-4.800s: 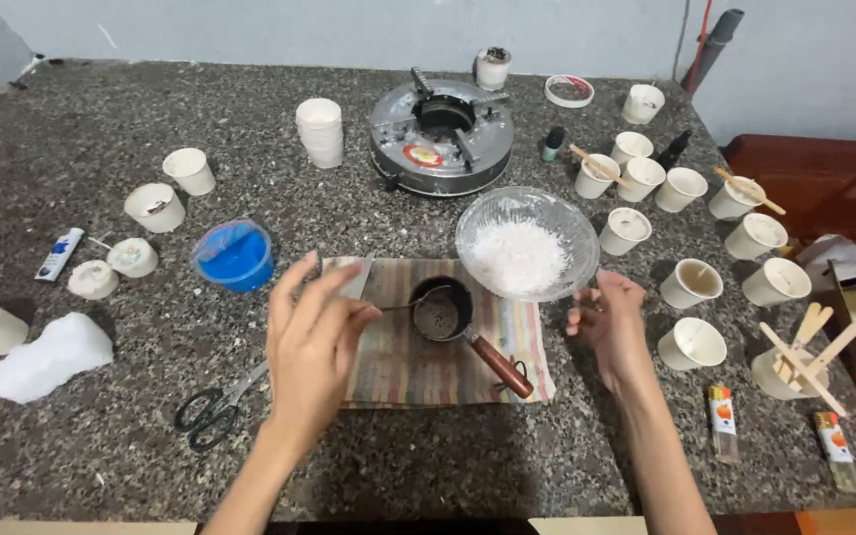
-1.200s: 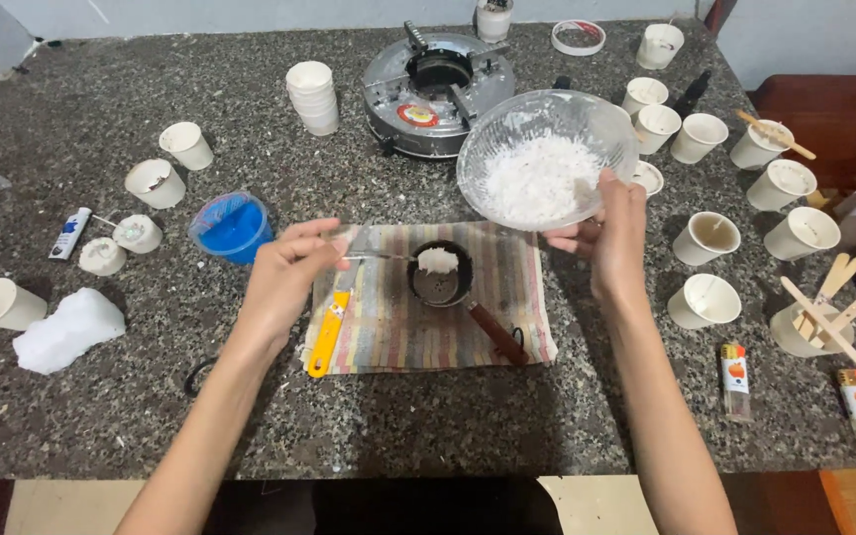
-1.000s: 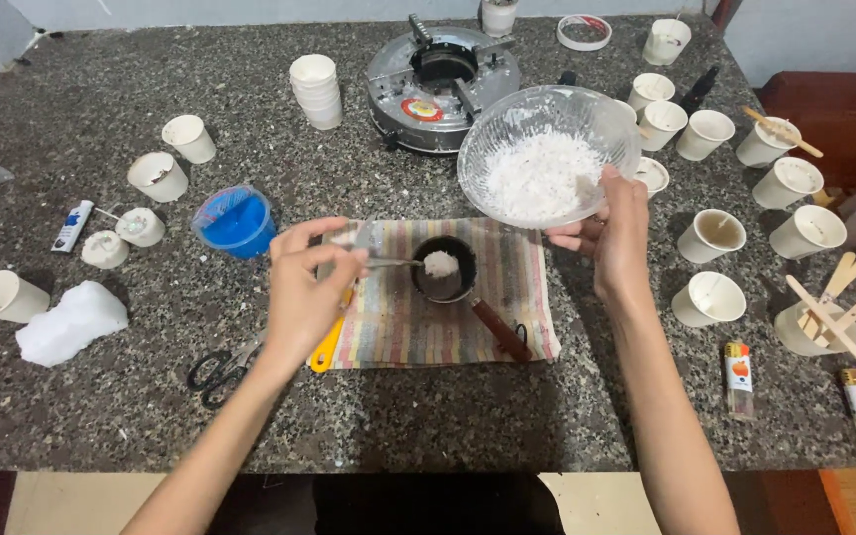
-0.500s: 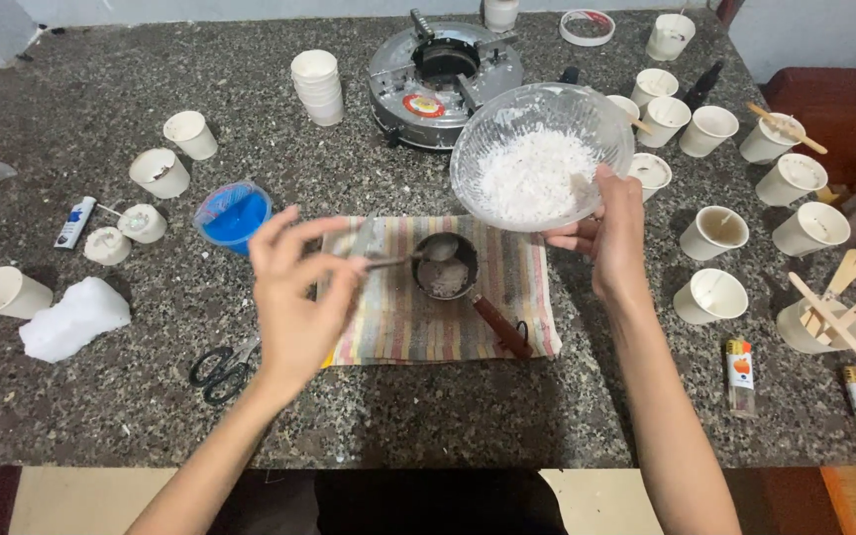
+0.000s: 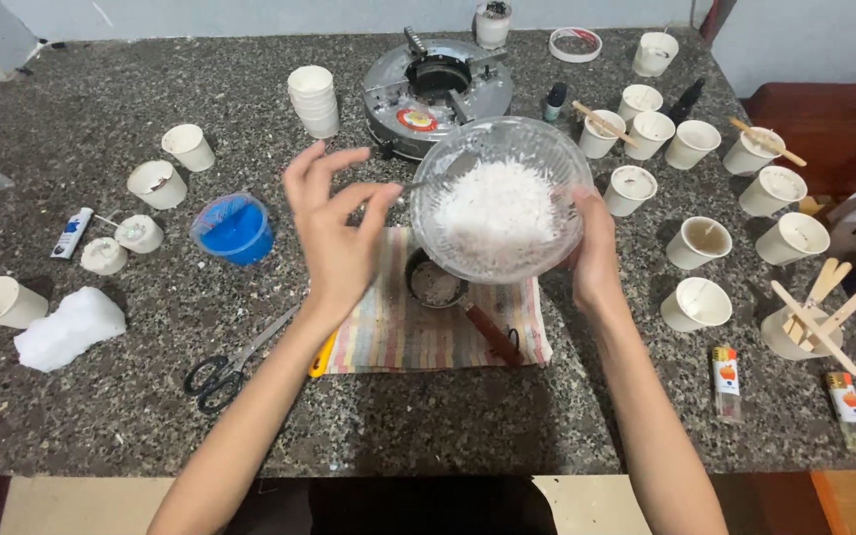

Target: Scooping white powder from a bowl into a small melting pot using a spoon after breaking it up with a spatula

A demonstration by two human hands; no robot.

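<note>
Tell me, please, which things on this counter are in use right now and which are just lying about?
In use:
left hand pinching a spoon
right hand holding the glass bowl of white flakes
small pan
striped cloth

Lying about:
scissors
blue cup
stove
lighters
stick cup

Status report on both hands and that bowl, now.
Left hand pinching a spoon handle, spoon tip in the clear glass bowl of white flakes. Right hand holds bowl tilted over small dark pan. Nothing blocking.

Spoon lifted from small pot into glass bowl, left hand raised, bowl tilted lower
</note>
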